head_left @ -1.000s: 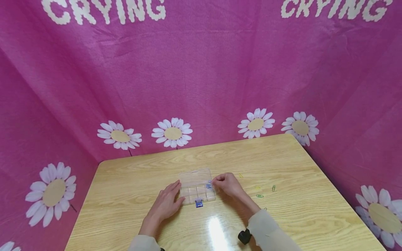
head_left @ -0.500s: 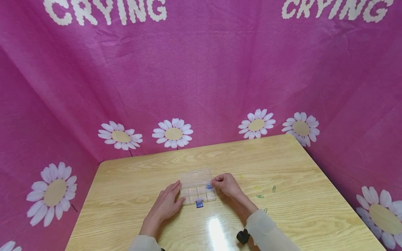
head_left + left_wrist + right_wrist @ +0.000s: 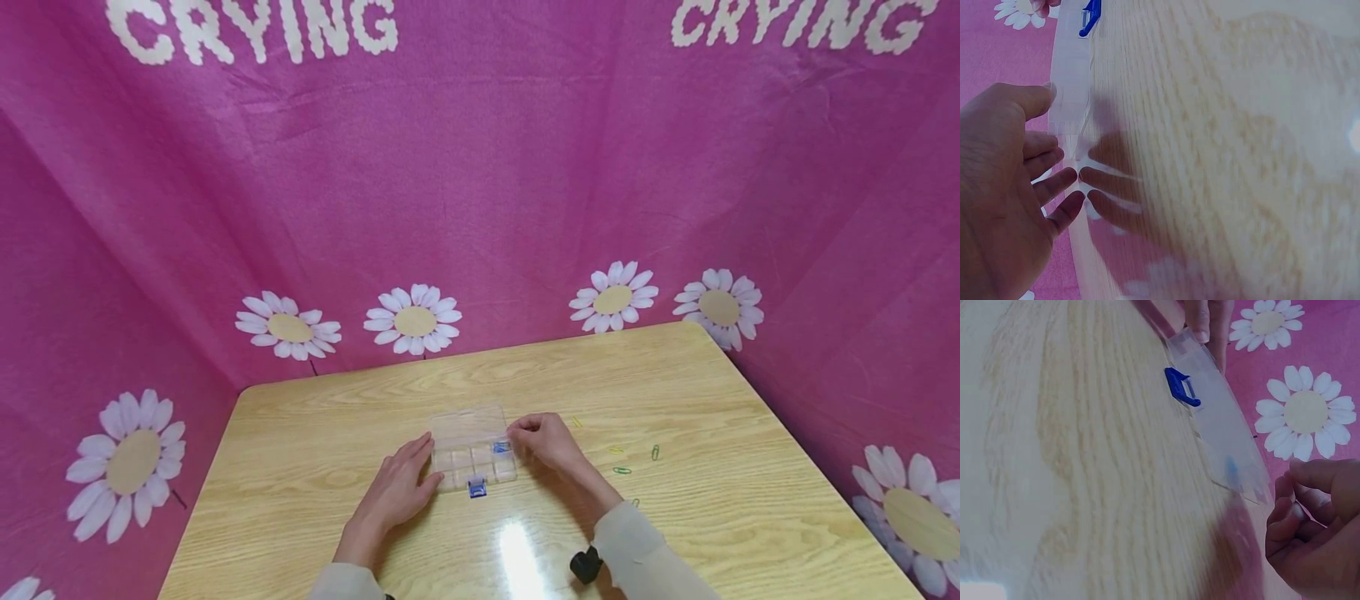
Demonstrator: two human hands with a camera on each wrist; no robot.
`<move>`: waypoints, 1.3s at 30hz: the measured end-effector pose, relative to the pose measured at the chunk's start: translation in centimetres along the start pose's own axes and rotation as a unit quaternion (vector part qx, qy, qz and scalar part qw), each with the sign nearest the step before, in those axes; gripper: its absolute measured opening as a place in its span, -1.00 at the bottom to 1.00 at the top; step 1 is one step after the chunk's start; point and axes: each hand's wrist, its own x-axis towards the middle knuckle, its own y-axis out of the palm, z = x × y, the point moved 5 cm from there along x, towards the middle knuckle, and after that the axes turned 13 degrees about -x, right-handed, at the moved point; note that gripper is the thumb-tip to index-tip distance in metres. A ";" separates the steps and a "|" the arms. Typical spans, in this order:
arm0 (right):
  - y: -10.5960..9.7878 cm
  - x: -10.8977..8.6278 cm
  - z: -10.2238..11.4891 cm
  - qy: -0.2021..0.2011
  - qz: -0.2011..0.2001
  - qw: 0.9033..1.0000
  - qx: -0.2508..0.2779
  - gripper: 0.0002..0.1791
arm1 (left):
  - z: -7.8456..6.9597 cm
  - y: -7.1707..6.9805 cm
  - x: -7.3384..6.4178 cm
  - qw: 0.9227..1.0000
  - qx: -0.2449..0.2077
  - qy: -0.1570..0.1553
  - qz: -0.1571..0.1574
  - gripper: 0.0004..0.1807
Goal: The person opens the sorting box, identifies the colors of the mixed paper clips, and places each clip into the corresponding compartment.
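Observation:
A clear plastic compartment box [image 3: 453,479] with a blue latch [image 3: 477,487] lies on the table, its lid [image 3: 468,422] raised at the back. Blue paper clips [image 3: 501,447] lie in its back right compartment. My left hand [image 3: 397,483] rests along the box's left side, thumb near the front corner and fingers extended. Just beyond the right edge is my right hand [image 3: 546,439], fingers curled and thumb tip against the index finger. In the right wrist view nothing shows between those fingertips, and blue shows faintly through the box wall.
Loose paper clips lie on the wooden table [image 3: 337,442] to the right: yellow ones [image 3: 615,451] and green ones [image 3: 622,471], one partly beside the right forearm. A pink curtain with daisies [image 3: 480,208] closes off the back and sides.
A blue paper clip at my right fingertips has dropped into the back right compartment with the other blue. My right hand then drew slightly right. The left hand stayed at the box.

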 end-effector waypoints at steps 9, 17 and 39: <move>-2.4 0.2 -0.7 0.030 -0.008 1.000 0.008 -0.81 | 0.0 0.1 0.0 1.000 0.000 -0.004 0.000 -0.30; -4.9 0.3 -1.4 0.015 -0.023 1.000 -0.002 -0.78 | 0.0 0.0 0.0 1.000 0.003 -0.011 0.003 -0.29; -9.6 -0.1 -5.6 0.043 -0.075 0.995 -0.057 -0.71 | -0.1 0.0 0.0 1.000 0.005 -0.004 -0.004 -0.31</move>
